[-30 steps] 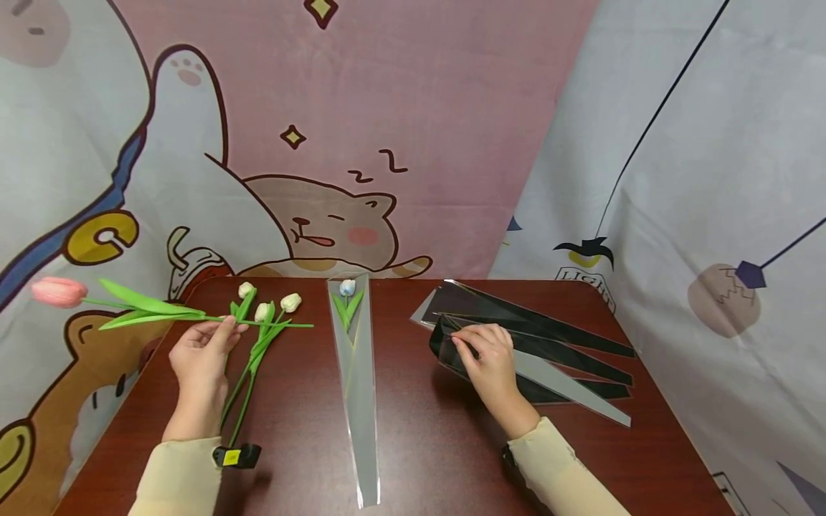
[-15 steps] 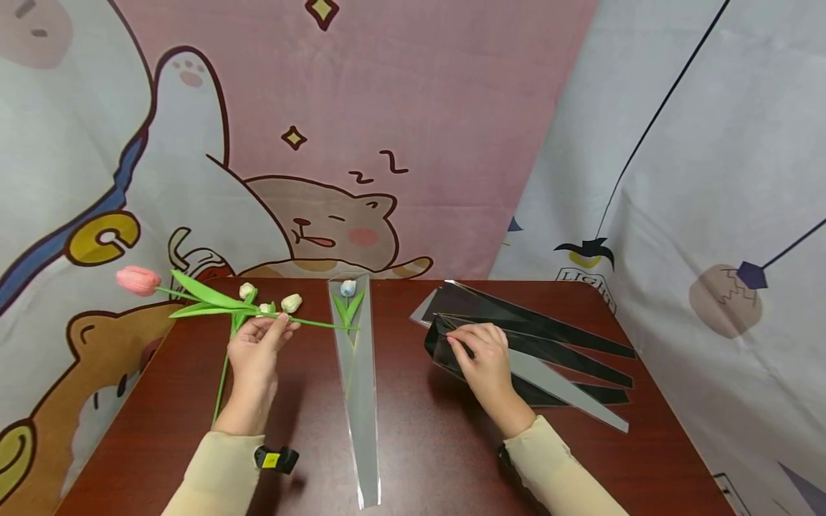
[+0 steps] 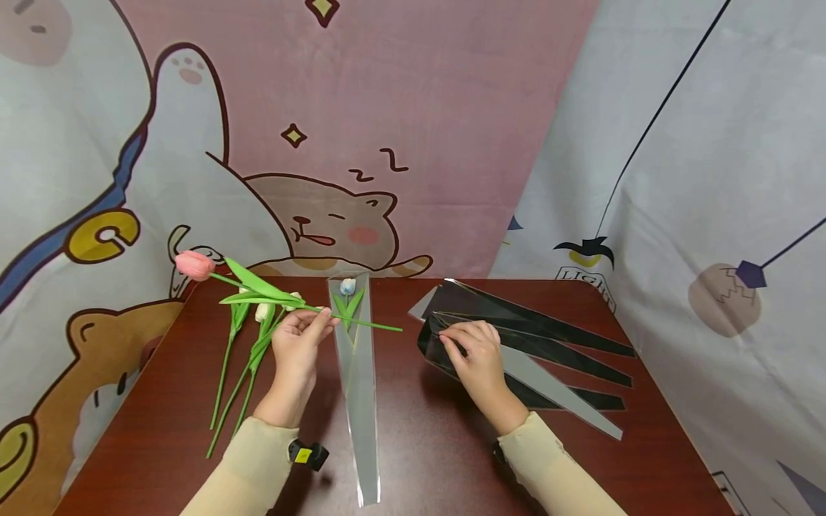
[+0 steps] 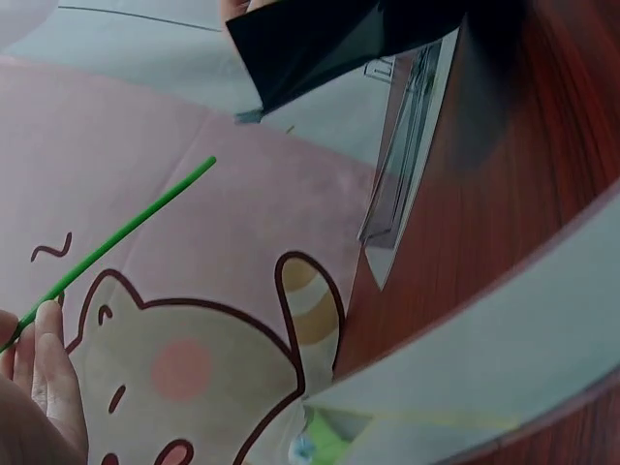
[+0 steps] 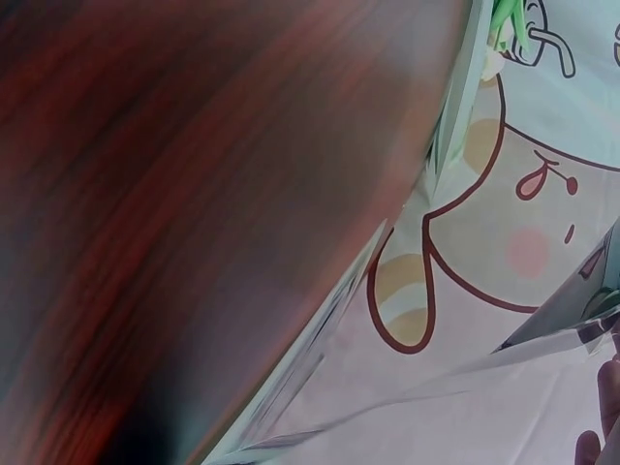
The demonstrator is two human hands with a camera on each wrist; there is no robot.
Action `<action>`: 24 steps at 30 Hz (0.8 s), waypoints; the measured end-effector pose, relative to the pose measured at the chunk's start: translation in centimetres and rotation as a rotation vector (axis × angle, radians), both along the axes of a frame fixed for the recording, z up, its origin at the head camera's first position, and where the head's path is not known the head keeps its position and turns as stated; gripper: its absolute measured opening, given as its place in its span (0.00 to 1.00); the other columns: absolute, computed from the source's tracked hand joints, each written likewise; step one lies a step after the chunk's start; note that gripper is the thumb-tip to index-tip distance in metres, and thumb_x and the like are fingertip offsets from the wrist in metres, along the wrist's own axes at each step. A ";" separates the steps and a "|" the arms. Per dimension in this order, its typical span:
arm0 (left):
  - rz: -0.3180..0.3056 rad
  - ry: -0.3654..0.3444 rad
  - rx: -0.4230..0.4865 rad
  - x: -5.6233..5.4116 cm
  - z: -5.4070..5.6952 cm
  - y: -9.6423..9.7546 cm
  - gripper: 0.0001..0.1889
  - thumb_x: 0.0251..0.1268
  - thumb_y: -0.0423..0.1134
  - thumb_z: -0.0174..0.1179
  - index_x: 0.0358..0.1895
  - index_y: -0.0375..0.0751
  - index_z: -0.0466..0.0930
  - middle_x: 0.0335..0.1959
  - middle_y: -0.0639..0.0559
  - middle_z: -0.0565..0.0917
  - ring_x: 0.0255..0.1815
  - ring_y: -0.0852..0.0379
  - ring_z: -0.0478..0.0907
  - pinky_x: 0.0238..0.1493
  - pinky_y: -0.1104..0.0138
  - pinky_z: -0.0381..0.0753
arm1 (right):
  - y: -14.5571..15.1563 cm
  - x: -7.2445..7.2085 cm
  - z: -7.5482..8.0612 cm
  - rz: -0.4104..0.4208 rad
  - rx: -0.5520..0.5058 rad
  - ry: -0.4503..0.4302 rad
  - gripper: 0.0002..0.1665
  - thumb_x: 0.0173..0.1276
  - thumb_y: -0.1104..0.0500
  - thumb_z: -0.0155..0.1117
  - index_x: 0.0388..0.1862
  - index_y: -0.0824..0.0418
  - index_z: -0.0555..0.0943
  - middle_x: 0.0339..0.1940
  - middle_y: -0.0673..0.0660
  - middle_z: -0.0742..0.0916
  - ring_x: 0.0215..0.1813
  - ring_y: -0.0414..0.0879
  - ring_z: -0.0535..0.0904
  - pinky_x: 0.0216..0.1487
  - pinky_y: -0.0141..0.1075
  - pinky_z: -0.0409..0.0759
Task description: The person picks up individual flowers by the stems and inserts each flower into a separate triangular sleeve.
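Note:
My left hand (image 3: 298, 351) pinches the green stem of a pink artificial tulip (image 3: 196, 265). The bloom points left and the bare stem end (image 4: 184, 184) sticks out to the right, above a wrapped blue tulip (image 3: 348, 288). With bent fingers, my right hand (image 3: 476, 358) pinches the edge of a black-and-clear flower sleeve (image 3: 434, 342), whose mouth gapes toward the left. In the right wrist view just the fingertips (image 5: 610, 387) show at the edge, by the clear film. A gap separates the stem end from the sleeve mouth.
Several white tulips (image 3: 263, 312) lie on the left of the brown table (image 3: 413, 459). The blue tulip's grey sleeve (image 3: 363, 423) runs down the middle. More black and grey sleeves (image 3: 568, 344) fan out at the right. A printed cloth (image 3: 452, 143) hangs behind.
My left hand has carried the pink tulip rightward, over the white tulips, to the middle. My right hand and its sleeve have shifted slightly left.

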State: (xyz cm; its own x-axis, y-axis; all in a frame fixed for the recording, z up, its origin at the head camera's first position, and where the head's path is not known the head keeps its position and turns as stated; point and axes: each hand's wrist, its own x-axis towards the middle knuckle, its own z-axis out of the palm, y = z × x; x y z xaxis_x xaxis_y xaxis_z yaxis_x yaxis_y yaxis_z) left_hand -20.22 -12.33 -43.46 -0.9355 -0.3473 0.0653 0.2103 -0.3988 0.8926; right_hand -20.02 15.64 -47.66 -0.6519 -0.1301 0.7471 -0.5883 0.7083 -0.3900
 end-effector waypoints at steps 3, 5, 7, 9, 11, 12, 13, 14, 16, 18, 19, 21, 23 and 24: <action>-0.010 0.004 -0.002 0.0 0.0 0.6 0.06 0.56 0.29 0.65 0.27 0.37 0.77 0.24 0.52 0.84 0.24 0.59 0.84 0.32 0.70 0.83 | -0.1 -0.1 0.0 -0.002 0.006 -0.005 0.04 0.60 0.57 0.69 0.33 0.54 0.87 0.35 0.49 0.87 0.41 0.46 0.76 0.50 0.46 0.69; -0.014 0.006 -0.008 -0.1 -0.1 0.9 0.06 0.56 0.29 0.66 0.27 0.37 0.77 0.23 0.53 0.84 0.23 0.59 0.84 0.31 0.71 0.83 | -0.2 -0.1 -0.1 -0.004 0.008 -0.005 0.04 0.60 0.57 0.69 0.33 0.54 0.87 0.35 0.49 0.87 0.41 0.46 0.76 0.50 0.46 0.69; -0.021 0.007 -0.009 -0.1 -0.2 1.3 0.07 0.55 0.28 0.66 0.26 0.38 0.77 0.22 0.53 0.84 0.23 0.59 0.84 0.30 0.71 0.83 | -0.3 -0.1 -0.1 -0.004 0.006 -0.004 0.04 0.60 0.57 0.69 0.33 0.54 0.87 0.35 0.49 0.87 0.41 0.46 0.76 0.49 0.46 0.69; -0.021 0.006 -0.019 -0.1 -0.2 1.6 0.07 0.55 0.27 0.66 0.26 0.38 0.77 0.21 0.53 0.84 0.22 0.59 0.84 0.30 0.71 0.83 | -0.3 -0.2 -0.1 -0.002 0.007 0.000 0.04 0.60 0.57 0.69 0.33 0.54 0.87 0.35 0.49 0.87 0.41 0.46 0.76 0.49 0.46 0.69; -0.023 0.004 -0.020 0.0 -0.2 1.9 0.07 0.55 0.26 0.65 0.26 0.39 0.77 0.21 0.53 0.84 0.22 0.59 0.84 0.31 0.70 0.83 | -0.4 -0.2 -0.2 0.003 0.007 0.003 0.04 0.60 0.57 0.69 0.33 0.54 0.87 0.35 0.48 0.87 0.41 0.46 0.76 0.49 0.45 0.69; -0.026 0.005 -0.019 0.0 -0.2 2.1 0.07 0.56 0.26 0.64 0.26 0.39 0.77 0.22 0.53 0.84 0.22 0.59 0.84 0.32 0.69 0.83 | -0.4 -0.2 -0.2 0.006 0.008 0.005 0.04 0.60 0.57 0.69 0.33 0.54 0.87 0.35 0.48 0.87 0.41 0.46 0.76 0.49 0.45 0.69; -0.028 0.006 -0.019 0.0 -0.2 2.2 0.07 0.56 0.25 0.64 0.26 0.38 0.77 0.23 0.53 0.84 0.22 0.59 0.84 0.33 0.68 0.84 | -0.4 -0.2 -0.2 0.008 0.008 0.007 0.04 0.60 0.57 0.70 0.33 0.54 0.87 0.35 0.48 0.87 0.41 0.45 0.76 0.49 0.45 0.69; -0.031 0.007 -0.019 0.0 -0.3 2.4 0.07 0.55 0.25 0.64 0.26 0.38 0.78 0.23 0.53 0.84 0.22 0.59 0.84 0.33 0.68 0.84 | -0.5 -0.2 -0.2 0.010 0.010 0.007 0.04 0.60 0.57 0.69 0.33 0.54 0.87 0.35 0.48 0.87 0.41 0.45 0.76 0.49 0.46 0.69; -0.038 0.009 -0.020 0.0 -0.4 2.7 0.07 0.55 0.24 0.64 0.26 0.38 0.78 0.24 0.53 0.84 0.22 0.59 0.84 0.34 0.67 0.84 | -0.6 -0.2 -0.1 0.016 0.010 0.009 0.04 0.60 0.57 0.70 0.34 0.54 0.87 0.35 0.48 0.87 0.41 0.45 0.76 0.50 0.46 0.69; -0.047 0.010 -0.026 0.1 -0.5 2.9 0.07 0.55 0.24 0.64 0.26 0.37 0.78 0.24 0.53 0.84 0.22 0.59 0.84 0.34 0.67 0.84 | -0.7 -0.2 -0.1 0.022 0.010 0.013 0.04 0.59 0.57 0.70 0.34 0.54 0.87 0.35 0.48 0.87 0.42 0.46 0.76 0.50 0.46 0.70; -0.049 0.007 -0.037 0.1 -0.6 3.1 0.07 0.55 0.25 0.64 0.26 0.37 0.78 0.23 0.53 0.85 0.22 0.59 0.84 0.33 0.68 0.84 | -0.8 -0.2 0.0 0.026 0.010 0.015 0.04 0.59 0.57 0.70 0.34 0.54 0.87 0.35 0.48 0.87 0.42 0.46 0.76 0.50 0.46 0.70; -0.059 0.006 -0.052 0.2 -0.7 3.4 0.07 0.55 0.25 0.64 0.26 0.37 0.78 0.22 0.53 0.85 0.22 0.60 0.84 0.32 0.70 0.83 | -0.9 -0.2 0.0 0.032 0.011 0.021 0.05 0.59 0.57 0.70 0.34 0.55 0.87 0.35 0.49 0.87 0.42 0.46 0.76 0.50 0.47 0.70; -0.069 0.006 -0.060 0.3 -0.7 3.7 0.07 0.55 0.24 0.64 0.26 0.37 0.78 0.21 0.54 0.85 0.22 0.60 0.84 0.31 0.70 0.83 | -1.1 -0.2 0.0 0.035 0.012 0.026 0.05 0.59 0.58 0.70 0.34 0.55 0.87 0.35 0.49 0.87 0.42 0.46 0.76 0.51 0.47 0.70; -0.075 0.008 -0.062 0.4 -0.8 3.9 0.07 0.55 0.24 0.64 0.26 0.37 0.78 0.20 0.54 0.85 0.22 0.60 0.84 0.31 0.70 0.83 | -1.1 -0.2 0.1 0.036 0.014 0.028 0.05 0.59 0.58 0.70 0.34 0.55 0.87 0.35 0.49 0.87 0.42 0.46 0.77 0.51 0.47 0.70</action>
State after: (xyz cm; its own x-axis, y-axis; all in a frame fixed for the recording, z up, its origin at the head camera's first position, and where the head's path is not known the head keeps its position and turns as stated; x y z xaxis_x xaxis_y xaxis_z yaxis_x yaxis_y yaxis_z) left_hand -19.86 -8.42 -44.21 -0.9581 -0.2712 0.0924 0.1895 -0.3581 0.9143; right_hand -20.22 14.51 -47.60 -0.6251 -0.1637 0.7632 -0.6244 0.6915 -0.3632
